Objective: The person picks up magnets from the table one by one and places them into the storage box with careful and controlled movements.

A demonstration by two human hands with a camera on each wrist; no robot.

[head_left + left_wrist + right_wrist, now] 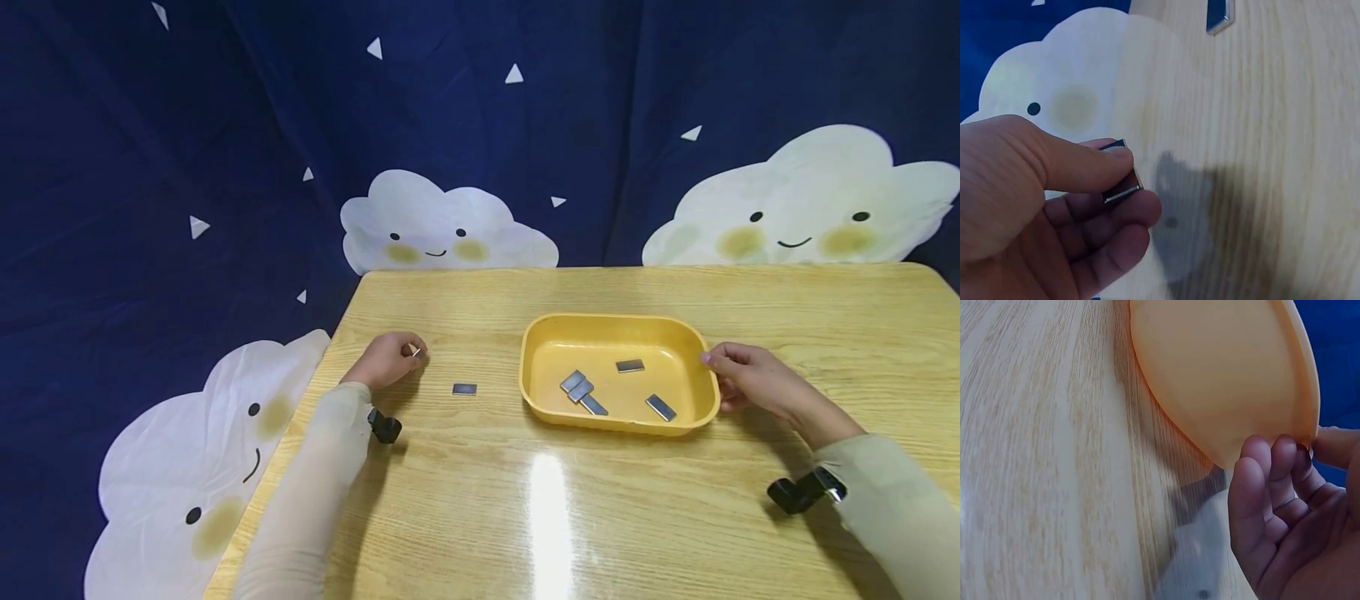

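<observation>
My left hand (386, 360) is over the left part of the table, pinching a small shiny dark rectangular metal block (1127, 182) between thumb and fingers. Another such metal block (464, 389) lies flat on the wood to the right of that hand. A yellow plastic basin (600, 333) stands right of centre, with several similar metal pieces (630, 366) spread over its floor, some of them overlapping. At the basin's right end, my right hand (765, 387) grips the rim, thumb on top and fingers against the outer wall, as the right wrist view shows.
The light wooden table (465, 492) carries a bright glare streak in front of the basin. Behind and to the left hangs a dark blue curtain (450, 108) with smiling white clouds. Each wrist wears a black camera mount (384, 427).
</observation>
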